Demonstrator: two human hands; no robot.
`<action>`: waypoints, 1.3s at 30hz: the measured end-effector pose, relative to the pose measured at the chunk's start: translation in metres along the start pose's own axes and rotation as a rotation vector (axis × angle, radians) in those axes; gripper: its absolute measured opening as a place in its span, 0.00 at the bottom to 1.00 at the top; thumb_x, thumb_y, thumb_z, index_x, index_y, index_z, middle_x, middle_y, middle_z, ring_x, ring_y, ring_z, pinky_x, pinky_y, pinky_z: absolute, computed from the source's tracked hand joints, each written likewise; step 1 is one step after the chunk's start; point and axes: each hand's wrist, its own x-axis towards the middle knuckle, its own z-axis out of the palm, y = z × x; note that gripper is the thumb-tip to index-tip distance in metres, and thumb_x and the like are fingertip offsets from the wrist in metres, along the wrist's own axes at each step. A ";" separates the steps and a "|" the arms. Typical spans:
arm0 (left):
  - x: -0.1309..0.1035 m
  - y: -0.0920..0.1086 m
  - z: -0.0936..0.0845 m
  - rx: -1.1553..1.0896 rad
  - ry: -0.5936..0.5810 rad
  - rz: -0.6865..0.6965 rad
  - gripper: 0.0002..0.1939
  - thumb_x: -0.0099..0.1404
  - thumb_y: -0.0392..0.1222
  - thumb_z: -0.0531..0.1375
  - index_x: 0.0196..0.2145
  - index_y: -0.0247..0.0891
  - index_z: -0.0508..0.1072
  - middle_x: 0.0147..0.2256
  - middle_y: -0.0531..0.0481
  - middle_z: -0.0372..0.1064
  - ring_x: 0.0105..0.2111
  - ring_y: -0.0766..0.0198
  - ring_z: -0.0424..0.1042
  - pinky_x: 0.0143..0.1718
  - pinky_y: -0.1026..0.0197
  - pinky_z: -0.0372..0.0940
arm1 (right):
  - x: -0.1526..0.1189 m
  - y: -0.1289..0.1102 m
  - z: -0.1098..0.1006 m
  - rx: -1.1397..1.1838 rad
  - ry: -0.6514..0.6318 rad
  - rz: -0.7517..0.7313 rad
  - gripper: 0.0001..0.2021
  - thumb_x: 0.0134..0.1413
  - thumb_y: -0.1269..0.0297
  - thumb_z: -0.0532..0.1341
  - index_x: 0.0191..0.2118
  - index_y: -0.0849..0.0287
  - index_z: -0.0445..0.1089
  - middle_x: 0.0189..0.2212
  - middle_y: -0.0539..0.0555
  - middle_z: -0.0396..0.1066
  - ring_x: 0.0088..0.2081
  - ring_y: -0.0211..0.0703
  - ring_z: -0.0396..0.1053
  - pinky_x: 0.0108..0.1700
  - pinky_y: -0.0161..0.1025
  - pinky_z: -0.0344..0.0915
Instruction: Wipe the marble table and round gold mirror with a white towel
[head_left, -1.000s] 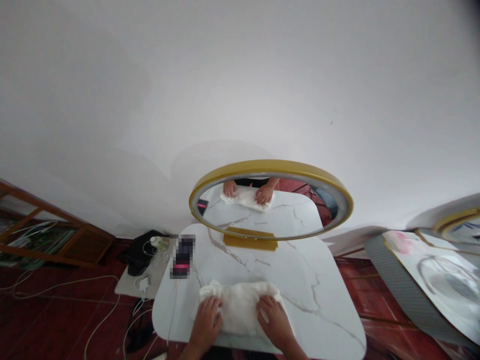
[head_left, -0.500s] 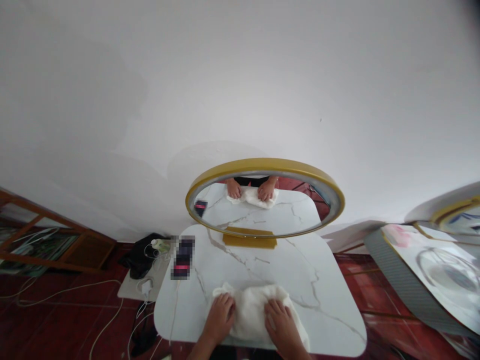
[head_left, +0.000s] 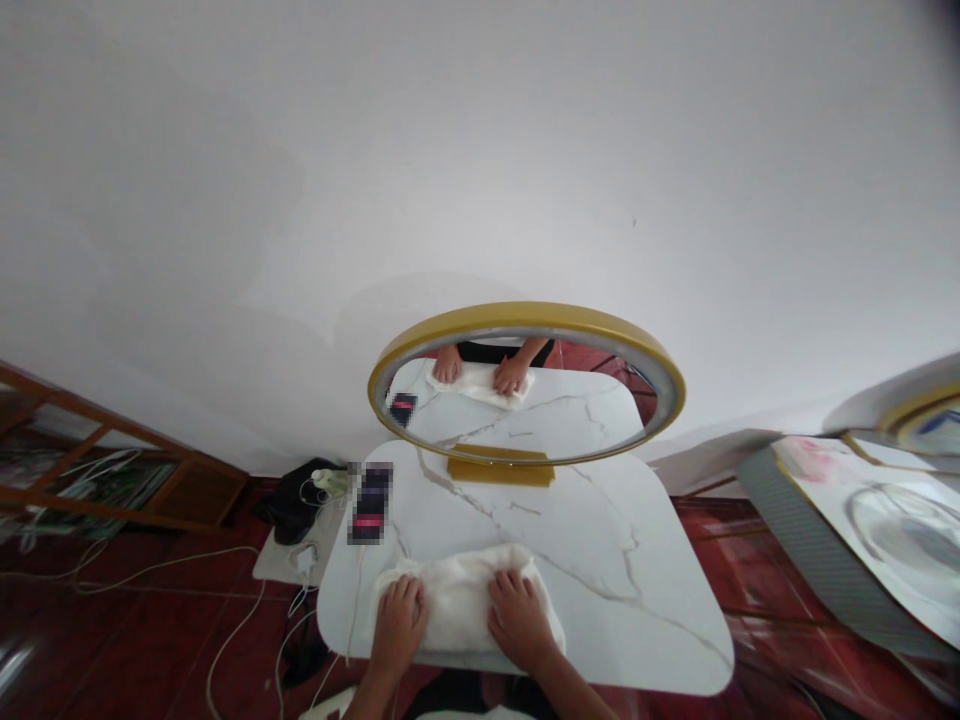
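A white cloth [head_left: 459, 603] lies bunched in a wide strip near the front edge of the white marbled table [head_left: 660, 600]. On its left end rests my left hand [head_left: 401, 618], palm down with the fingers spread a little. My right hand [head_left: 519, 618] presses flat on the cloth's right part, fingers apart. Neither hand is closed round the fabric. Behind the cloth stands a round gold-rimmed mirror [head_left: 525, 400] on a gold base [head_left: 501, 468], reflecting both hands and the cloth.
A blurred-out dark object [head_left: 370, 503] with a cable lies at the table's left. Further left are a small stand [head_left: 277, 562], a green bottle [head_left: 330, 481], loose cables and a wooden shelf [head_left: 191, 492]. At right is another table [head_left: 885, 520]. A white wall rises behind.
Both hands and the cloth have moved left along the table's front. The cloth now looks longer and flatter. The camera view has shifted slightly.
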 end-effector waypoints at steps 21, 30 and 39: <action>0.037 0.195 0.028 -0.283 -0.551 0.382 0.22 0.55 0.36 0.54 0.49 0.43 0.65 0.48 0.48 0.62 0.50 0.59 0.59 0.54 0.59 0.54 | -0.120 0.188 -0.028 -0.066 0.217 0.418 0.17 0.54 0.64 0.51 0.49 0.53 0.67 0.53 0.56 0.65 0.56 0.53 0.57 0.55 0.51 0.52; 0.035 0.246 0.054 -0.174 -0.621 0.296 0.28 0.56 0.41 0.53 0.56 0.40 0.61 0.57 0.47 0.57 0.58 0.53 0.53 0.62 0.55 0.44 | -0.156 0.214 -0.023 -0.106 0.409 0.296 0.14 0.56 0.57 0.53 0.46 0.51 0.68 0.46 0.52 0.70 0.46 0.47 0.66 0.46 0.43 0.61; 0.088 0.272 0.062 -0.128 -0.563 0.375 0.31 0.64 0.43 0.47 0.64 0.42 0.46 0.64 0.53 0.44 0.63 0.56 0.43 0.64 0.52 0.41 | -0.111 0.260 -0.038 -0.099 0.460 0.333 0.23 0.59 0.50 0.50 0.56 0.55 0.61 0.55 0.55 0.63 0.56 0.50 0.58 0.55 0.48 0.56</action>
